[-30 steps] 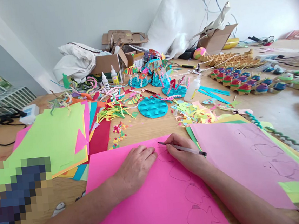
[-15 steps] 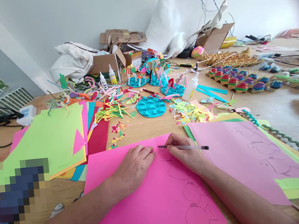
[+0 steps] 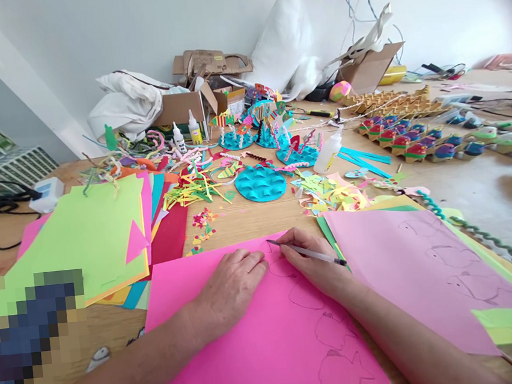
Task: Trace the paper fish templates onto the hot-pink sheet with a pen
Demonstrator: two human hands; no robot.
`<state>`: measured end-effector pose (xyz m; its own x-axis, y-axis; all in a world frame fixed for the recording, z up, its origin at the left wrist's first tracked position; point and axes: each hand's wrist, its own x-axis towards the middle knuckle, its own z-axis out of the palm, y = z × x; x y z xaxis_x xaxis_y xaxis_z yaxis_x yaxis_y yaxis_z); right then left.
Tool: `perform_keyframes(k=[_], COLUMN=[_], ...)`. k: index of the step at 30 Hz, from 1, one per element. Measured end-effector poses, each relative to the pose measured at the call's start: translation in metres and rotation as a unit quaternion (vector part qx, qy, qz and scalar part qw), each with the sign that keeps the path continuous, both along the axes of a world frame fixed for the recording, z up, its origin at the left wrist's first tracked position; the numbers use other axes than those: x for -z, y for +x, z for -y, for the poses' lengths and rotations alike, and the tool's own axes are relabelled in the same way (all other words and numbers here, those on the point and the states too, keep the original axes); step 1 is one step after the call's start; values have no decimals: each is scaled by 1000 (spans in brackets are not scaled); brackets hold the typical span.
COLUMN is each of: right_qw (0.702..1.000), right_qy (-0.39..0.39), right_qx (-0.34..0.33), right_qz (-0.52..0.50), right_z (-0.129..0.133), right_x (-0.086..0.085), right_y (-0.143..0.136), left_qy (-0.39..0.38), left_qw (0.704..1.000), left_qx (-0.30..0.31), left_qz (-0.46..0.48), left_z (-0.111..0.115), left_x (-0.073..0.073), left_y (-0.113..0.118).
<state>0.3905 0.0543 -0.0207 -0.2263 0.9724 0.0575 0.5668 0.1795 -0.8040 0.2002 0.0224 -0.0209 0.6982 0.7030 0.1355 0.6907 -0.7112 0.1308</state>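
Observation:
A bright pink sheet [image 3: 236,363] lies in front of me, with several fish-like outlines drawn down its right side. My left hand [image 3: 231,285] rests flat on the sheet, fingers loosely spread and holding nothing. Near the sheet's far edge, my right hand [image 3: 310,259] grips a slim pen [image 3: 314,253], its tip touching the paper by a small line. To the right, a pale pink sheet [image 3: 410,286] bears more fish drawings and lies over green and yellow paper.
Coloured paper [image 3: 83,239] is stacked at left. Beyond my hands are paper scraps [image 3: 328,191], a blue scalloped disc [image 3: 260,183], glue bottles [image 3: 328,152] and blue craft models [image 3: 297,152]. Painted egg cartons [image 3: 414,140] stand at right; cardboard boxes [image 3: 180,110] line the wall.
The pen tip has moved slightly up and left, and the pen's back end has swung down toward my right hand. My left hand has stayed nearly in place.

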Motion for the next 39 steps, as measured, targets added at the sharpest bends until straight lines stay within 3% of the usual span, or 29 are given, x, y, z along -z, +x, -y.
perform_keyframes(k=[20, 33, 39], right_qw=[999, 998, 1000], right_qy=[31, 17, 16], right_qx=[-16, -8, -9], right_qz=[-16, -61, -11], right_z=[4, 7, 7], right_x=[-15, -16, -9], right_y=[3, 2, 1], left_qy=[13, 5, -3], left_qw=[1000, 1000, 1000], left_qx=[-1, 3, 0], left_qz=[-4, 4, 1], left_z=[0, -1, -2], left_x=[2, 1, 0], left_y=[-1, -1, 0])
